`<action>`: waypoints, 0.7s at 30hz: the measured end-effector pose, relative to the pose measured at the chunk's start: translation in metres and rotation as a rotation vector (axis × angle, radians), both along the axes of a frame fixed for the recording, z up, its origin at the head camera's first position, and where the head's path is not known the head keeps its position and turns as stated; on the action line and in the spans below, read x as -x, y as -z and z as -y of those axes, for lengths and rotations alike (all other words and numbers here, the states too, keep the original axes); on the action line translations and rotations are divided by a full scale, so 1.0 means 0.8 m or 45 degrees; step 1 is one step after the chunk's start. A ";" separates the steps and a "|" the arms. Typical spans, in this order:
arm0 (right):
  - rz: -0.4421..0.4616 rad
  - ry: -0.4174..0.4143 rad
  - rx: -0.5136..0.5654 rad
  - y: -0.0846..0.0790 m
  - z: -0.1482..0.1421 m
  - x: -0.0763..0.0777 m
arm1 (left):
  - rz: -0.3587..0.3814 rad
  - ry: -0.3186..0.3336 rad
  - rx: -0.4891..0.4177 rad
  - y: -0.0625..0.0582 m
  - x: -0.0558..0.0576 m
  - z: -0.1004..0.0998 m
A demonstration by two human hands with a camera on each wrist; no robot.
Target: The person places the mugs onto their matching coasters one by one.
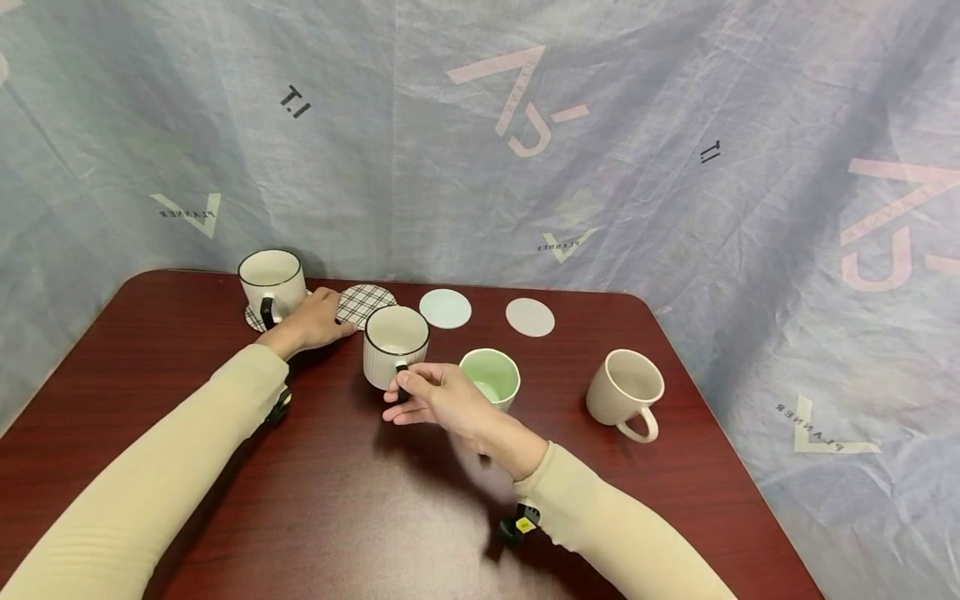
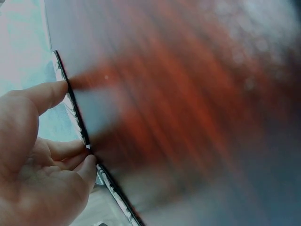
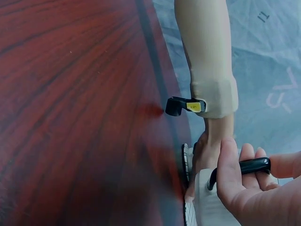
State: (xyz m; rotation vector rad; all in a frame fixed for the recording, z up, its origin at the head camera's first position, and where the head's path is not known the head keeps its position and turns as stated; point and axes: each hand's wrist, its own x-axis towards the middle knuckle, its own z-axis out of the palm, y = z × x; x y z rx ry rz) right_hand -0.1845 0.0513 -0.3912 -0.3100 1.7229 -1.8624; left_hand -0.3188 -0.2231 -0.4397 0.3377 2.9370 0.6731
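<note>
In the head view my right hand (image 1: 450, 400) pinches the black handle of a white ribbed mug (image 1: 382, 367) with a black rim. The mug is upright and seems slightly raised off the table, beside a round plaid coaster (image 1: 363, 302). The right wrist view shows the fingers and thumb around that handle (image 3: 256, 165). My left hand (image 1: 315, 318) holds the plaid coaster at its left and near edges. Bent fingertips and thumb meet the coaster's rim (image 2: 75, 110) in the left wrist view. A matching mug (image 1: 268, 275) stands on another plaid coaster (image 1: 253, 319) left of this hand.
A pale green cup (image 1: 491, 371) is partly behind the right hand. Farther right stands a beige mug (image 1: 622, 387), handle toward the front. A pale blue coaster (image 1: 446, 308) and a white coaster (image 1: 530, 317) lie along the back of the dark red table (image 1: 337, 500). A cloth (image 1: 450, 150) hangs behind.
</note>
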 end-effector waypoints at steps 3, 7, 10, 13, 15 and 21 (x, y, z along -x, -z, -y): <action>0.014 0.005 0.000 -0.005 0.000 0.005 | 0.004 -0.001 0.004 -0.001 -0.001 -0.001; 0.005 0.012 0.003 -0.012 0.002 0.012 | 0.015 -0.006 0.006 -0.002 -0.001 -0.001; -0.008 0.015 -0.003 -0.016 0.004 0.017 | 0.020 -0.008 0.003 -0.002 -0.002 -0.001; -0.015 0.018 -0.013 -0.020 0.006 0.021 | 0.024 -0.007 -0.001 -0.002 -0.002 -0.001; -0.014 0.020 -0.025 -0.022 0.008 0.024 | 0.022 -0.005 -0.003 -0.001 -0.002 -0.001; -0.005 0.052 -0.037 -0.026 0.015 0.034 | 0.014 -0.004 -0.004 -0.002 -0.001 -0.001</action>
